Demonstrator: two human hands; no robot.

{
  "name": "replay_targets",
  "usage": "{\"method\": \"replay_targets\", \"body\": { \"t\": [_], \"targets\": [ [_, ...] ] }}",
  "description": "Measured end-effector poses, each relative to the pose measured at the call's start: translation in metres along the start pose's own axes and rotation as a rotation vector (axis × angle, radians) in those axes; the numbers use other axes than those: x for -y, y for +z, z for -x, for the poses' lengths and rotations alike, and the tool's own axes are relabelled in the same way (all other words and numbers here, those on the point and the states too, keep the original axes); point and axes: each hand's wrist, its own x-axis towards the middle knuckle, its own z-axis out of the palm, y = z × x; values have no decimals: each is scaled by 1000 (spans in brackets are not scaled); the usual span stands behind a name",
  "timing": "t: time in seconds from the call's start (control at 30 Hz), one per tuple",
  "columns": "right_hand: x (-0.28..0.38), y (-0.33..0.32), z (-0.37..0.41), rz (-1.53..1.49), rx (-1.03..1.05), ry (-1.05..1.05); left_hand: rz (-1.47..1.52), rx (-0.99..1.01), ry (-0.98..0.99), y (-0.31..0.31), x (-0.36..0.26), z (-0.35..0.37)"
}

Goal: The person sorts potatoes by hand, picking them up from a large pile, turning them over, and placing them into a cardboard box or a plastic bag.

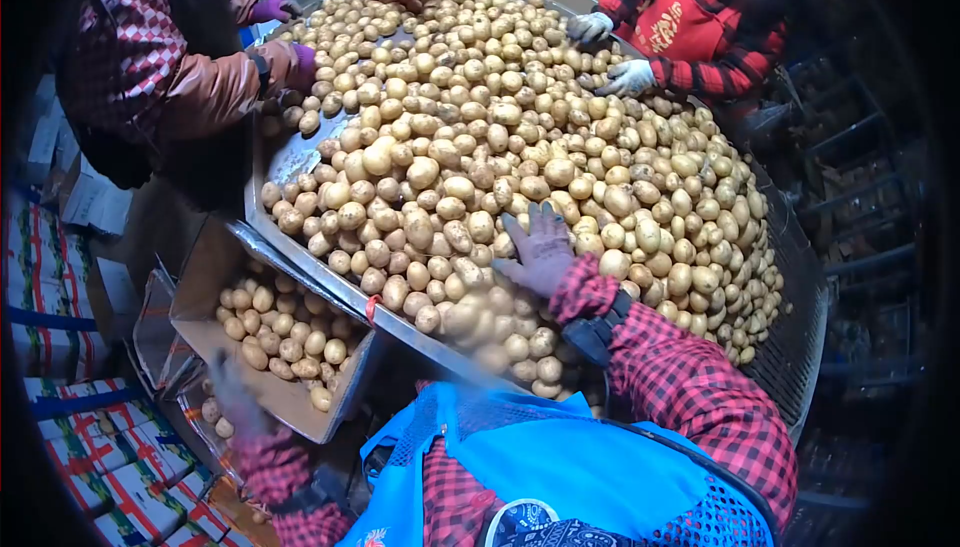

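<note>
Potatoes (559,172) lie partly hidden under the right hand (541,251) (left hand (237,402) blurred).

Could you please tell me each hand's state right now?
Left hand: blurred beside the carton; open or closed can't be told.
Right hand: open, spread on potatoes.

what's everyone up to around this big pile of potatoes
The camera wearer's right hand lies spread on the heap of potatoes on a metal table. The left hand, blurred, is by a cardboard box holding more. Around the table, three other people have gloved hands at or near the heap.
</note>
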Motion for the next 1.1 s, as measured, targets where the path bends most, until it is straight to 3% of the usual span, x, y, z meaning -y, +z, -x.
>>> {"method": "replay_targets", "body": {
  "t": [0.03,0.1,0.17,0.23,0.3,0.43,0.5,0.57,0.63,0.7,0.77,0.83,0.9,0.97,1.03,1.1],
  "targets": [
    [5,1,-8,-3,-1,14,32,66,264,42,3,-9],
    [9,2,-23,16,-6,102,71,354,341,117,-26,-10],
    [16,-2,-38,-4,12,145,-54,507,540,170,-52,6],
    [15,-6,-54,-89,26,144,-38,556,707,218,-56,18],
    [17,-16,-66,-99,-52,156,-320,479,1016,243,-56,26],
    [29,-4,-118,-156,-86,116,-466,453,962,248,-52,40],
    [50,-22,-121,-166,48,49,-492,450,951,249,-51,38],
    [65,-3,-118,-186,-40,-120,-492,463,961,249,-49,36],
    [73,-23,-93,-221,39,-305,-482,468,980,249,-50,35],
    [62,-16,-85,-197,-73,-397,-494,477,972,246,-51,35],
    [34,-38,-97,-435,-181,-471,-456,455,987,246,-52,36],
    [-11,-33,-139,-236,-512,-414,-440,438,976,246,-50,36],
    [-38,-56,-169,-128,-266,-123,-434,429,970,246,-50,36],
    [-69,-46,-192,48,-196,-145,-432,434,977,247,-51,36],
    [-68,-47,-208,-66,-50,33,-435,425,972,247,-52,35],
    [-59,-50,-214,-19,-17,72,-395,432,960,247,-52,36]
  ]
}}
